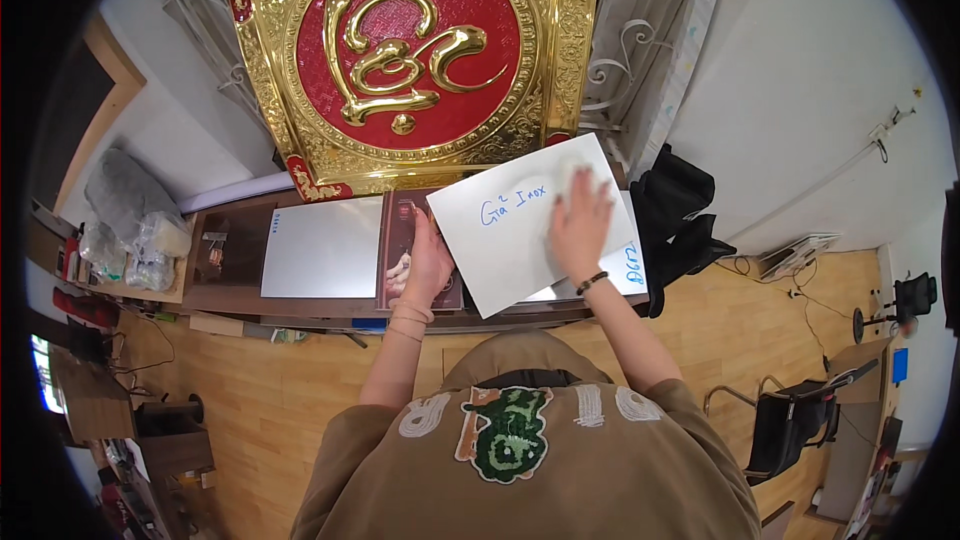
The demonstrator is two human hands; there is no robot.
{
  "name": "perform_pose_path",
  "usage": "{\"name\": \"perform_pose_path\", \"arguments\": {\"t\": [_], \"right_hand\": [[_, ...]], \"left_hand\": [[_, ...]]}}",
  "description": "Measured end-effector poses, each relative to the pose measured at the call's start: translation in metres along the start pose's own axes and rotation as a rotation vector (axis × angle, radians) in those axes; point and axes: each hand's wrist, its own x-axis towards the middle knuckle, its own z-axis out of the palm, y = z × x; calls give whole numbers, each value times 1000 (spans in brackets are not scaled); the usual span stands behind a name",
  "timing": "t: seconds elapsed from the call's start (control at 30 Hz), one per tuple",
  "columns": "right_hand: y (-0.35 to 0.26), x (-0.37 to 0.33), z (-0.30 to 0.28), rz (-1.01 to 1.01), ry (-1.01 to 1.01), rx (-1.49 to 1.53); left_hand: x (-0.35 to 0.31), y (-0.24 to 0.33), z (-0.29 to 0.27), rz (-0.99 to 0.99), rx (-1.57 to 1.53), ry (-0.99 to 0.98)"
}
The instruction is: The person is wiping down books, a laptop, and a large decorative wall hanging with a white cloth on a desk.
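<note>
My right hand (580, 225) lies flat on a white cloth (565, 185), pressing it onto a tilted white sheet panel (500, 230) with blue handwriting. My left hand (428, 262) grips the panel's lower left edge, over a dark reddish picture board (400, 240). A second white panel (625, 270) with blue writing pokes out under the first at the right. All of it rests on a dark brown table (230, 295).
A large gold and red ornamental plaque (410, 50) leans against the wall behind the table. A plain grey-white sheet (320, 248) lies to the left, plastic bags (140, 240) beyond it. Black fabric (680, 215) hangs at the right; a chair (800, 420) stands on the wooden floor.
</note>
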Motion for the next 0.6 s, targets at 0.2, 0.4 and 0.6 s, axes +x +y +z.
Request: {"name": "perform_pose_path", "arguments": {"t": [0.2, 0.4, 0.6], "right_hand": [[-42, -5, -9, -706, -347, 517], [-55, 10, 3, -273, -137, 230], [-59, 4, -7, -692, -303, 456]], "left_hand": [[6, -2, -8, 30, -23, -71], [3, -3, -4, 13, -12, -33], [3, 1, -2, 17, -44, -50]]}}
